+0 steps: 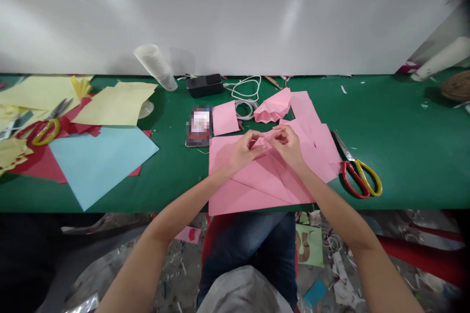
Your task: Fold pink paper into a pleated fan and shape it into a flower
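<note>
My left hand [246, 149] and my right hand [288, 144] meet over the stack of pink paper [235, 198] in front of me. Between their fingertips is a small folded piece of pink paper [260, 142], pinched from both sides. My fingers partly cover it, so its full shape is hidden. Just beyond the hands lies a pleated pink paper fan [273, 106], with a small pink square [225, 118] to its left. To the right of the stack, scissors [354, 168] with one red and one yellow handle rest with blades slightly apart.
A phone [199, 126], a black power adapter [204, 85] and a coiled white cable [246, 107] lie behind the stack. Stacked paper cups [156, 66] lean at back left. Blue paper [105, 161], yellow sheets [113, 105] and other scissors [47, 127] cover the left side.
</note>
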`<action>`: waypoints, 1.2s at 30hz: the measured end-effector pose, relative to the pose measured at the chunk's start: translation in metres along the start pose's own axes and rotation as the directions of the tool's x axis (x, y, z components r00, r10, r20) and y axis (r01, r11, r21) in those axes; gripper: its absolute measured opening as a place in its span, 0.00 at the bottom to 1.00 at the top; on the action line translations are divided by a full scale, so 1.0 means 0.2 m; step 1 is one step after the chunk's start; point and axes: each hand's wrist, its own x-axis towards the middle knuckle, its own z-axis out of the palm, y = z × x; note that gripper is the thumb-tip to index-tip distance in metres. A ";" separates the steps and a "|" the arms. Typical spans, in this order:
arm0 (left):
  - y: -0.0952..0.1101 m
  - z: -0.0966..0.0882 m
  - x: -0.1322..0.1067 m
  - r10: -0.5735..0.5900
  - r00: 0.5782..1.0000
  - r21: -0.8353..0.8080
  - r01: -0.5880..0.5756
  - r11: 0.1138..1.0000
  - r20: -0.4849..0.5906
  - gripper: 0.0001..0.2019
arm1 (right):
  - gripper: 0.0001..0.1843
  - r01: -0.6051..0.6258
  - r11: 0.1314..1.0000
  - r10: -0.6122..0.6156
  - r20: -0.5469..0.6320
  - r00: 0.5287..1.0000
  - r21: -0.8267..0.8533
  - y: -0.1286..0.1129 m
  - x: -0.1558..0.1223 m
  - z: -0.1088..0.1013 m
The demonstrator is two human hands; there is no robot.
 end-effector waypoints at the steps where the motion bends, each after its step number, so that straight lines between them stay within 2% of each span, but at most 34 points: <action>1: 0.01 0.00 0.00 -0.024 1.000 -0.018 0.024 1.000 0.007 0.10 | 0.17 -0.017 1.000 0.017 0.013 1.000 -0.006 0.00 0.00 0.00; 6: 0.02 0.00 -0.01 -0.175 0.981 -0.140 0.186 0.973 0.087 0.12 | 0.18 -0.029 0.999 0.029 0.022 0.999 -0.013 0.00 0.01 -0.01; 9: 0.02 0.00 -0.02 -0.151 0.988 -0.128 0.147 0.981 -0.028 0.10 | 0.19 -0.061 0.997 0.061 0.001 0.998 0.046 0.00 0.02 0.00; 12: 0.03 0.00 -0.02 -0.138 0.980 -0.095 0.125 0.988 -0.140 0.09 | 0.16 -0.106 0.992 0.101 0.078 0.992 0.070 0.00 0.03 -0.01; 20: 0.05 0.01 -0.02 -0.116 0.974 -0.108 0.097 0.989 -0.193 0.11 | 0.20 -0.080 0.996 0.089 0.234 0.968 -0.049 -0.03 0.03 -0.02; 26: 0.06 0.01 -0.01 -0.132 0.966 -0.112 0.108 0.988 -0.225 0.10 | 0.21 -0.087 0.993 0.103 0.221 0.970 -0.083 -0.04 0.01 -0.01; 28: 0.06 0.00 0.00 -0.203 0.959 -0.187 0.166 0.968 -0.199 0.10 | 0.20 -0.075 0.996 0.085 0.210 0.974 -0.054 -0.04 0.01 -0.01; 30: 0.07 -0.02 0.01 -0.312 0.942 -0.310 0.263 0.914 -0.122 0.10 | 0.19 -0.089 0.996 0.088 0.210 0.974 -0.005 -0.03 0.01 -0.01; 32: 0.08 -0.03 0.01 -0.416 0.909 -0.433 0.384 0.815 0.023 0.12 | 0.17 -0.107 0.993 0.094 0.228 0.969 0.046 -0.03 0.02 -0.01; 34: 0.09 -0.05 0.02 -0.469 0.862 -0.480 0.498 0.722 0.191 0.14 | 0.16 -0.107 0.992 0.086 0.255 0.963 0.071 -0.02 0.02 -0.02; 36: 0.09 -0.06 0.02 -0.468 0.842 -0.456 0.539 0.708 0.267 0.14 | 0.15 -0.099 0.993 0.076 0.285 0.955 0.065 -0.02 0.02 -0.02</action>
